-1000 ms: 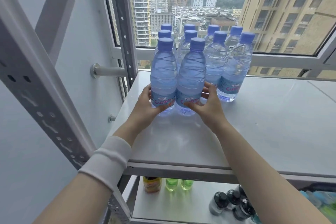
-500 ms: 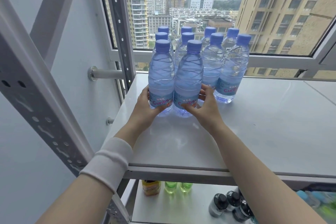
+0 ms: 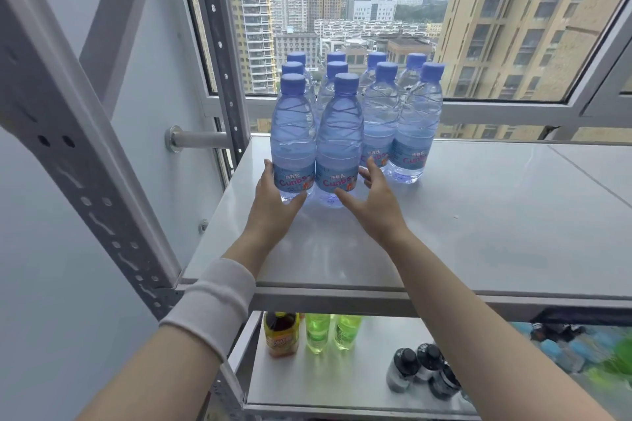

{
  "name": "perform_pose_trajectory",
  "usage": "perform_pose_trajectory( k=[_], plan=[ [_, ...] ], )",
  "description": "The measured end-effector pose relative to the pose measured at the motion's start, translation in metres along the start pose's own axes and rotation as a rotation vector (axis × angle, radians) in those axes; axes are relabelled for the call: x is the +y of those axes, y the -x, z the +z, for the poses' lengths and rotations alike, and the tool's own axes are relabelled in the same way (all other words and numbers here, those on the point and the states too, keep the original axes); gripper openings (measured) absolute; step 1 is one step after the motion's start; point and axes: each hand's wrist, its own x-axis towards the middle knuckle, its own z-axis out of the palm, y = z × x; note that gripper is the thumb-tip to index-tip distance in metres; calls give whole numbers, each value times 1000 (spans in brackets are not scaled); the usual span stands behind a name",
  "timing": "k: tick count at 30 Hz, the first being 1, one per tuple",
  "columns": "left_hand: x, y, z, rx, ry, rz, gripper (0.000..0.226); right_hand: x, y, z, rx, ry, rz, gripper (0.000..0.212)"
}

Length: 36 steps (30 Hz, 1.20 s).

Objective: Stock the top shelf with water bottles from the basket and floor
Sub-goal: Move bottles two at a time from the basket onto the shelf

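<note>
Left hand [image 3: 273, 203] wraps the base of the front-left bottle [image 3: 292, 133], thumb in front, fingers round its left side. Right hand [image 3: 374, 205] is spread wide with straight fingers, thumb tip at the base of the front-right bottle [image 3: 339, 143]; can't tell if it touches. Both bottles stand upright at the left end of the top shelf [image 3: 478, 215], tight against the other water bottles [image 3: 417, 126] by the window [image 3: 376, 10].

An orange bottle [image 3: 281, 335] stands just beside two green bottles [image 3: 330, 331].

top shelf [image 3: 478, 232] | water btls [image 3: 338, 147] upright, tight cluster, back-left | lower shelf [image 3: 342, 383]: mixed drink btls [image 3: 316, 331]
</note>
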Motion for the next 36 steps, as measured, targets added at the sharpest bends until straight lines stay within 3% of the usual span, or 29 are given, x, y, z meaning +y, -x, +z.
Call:
perform_pose_trajectory(
  k=[6,16,29,36],
  plan=[
    [26,50,8,107,-299,-8,69,-5,47,-28,-58,278,-64,75],
    [68,210,58,81,-624,43,65,17,197,-109,-188,577,-249,68],
    [47,425,107,-226,-741,97,64,83,419,-155,-247,754,-147,67],
    [-2,541,128,-417,-763,-39,63,138,546,-142,-372,747,68,71]
  ],
)
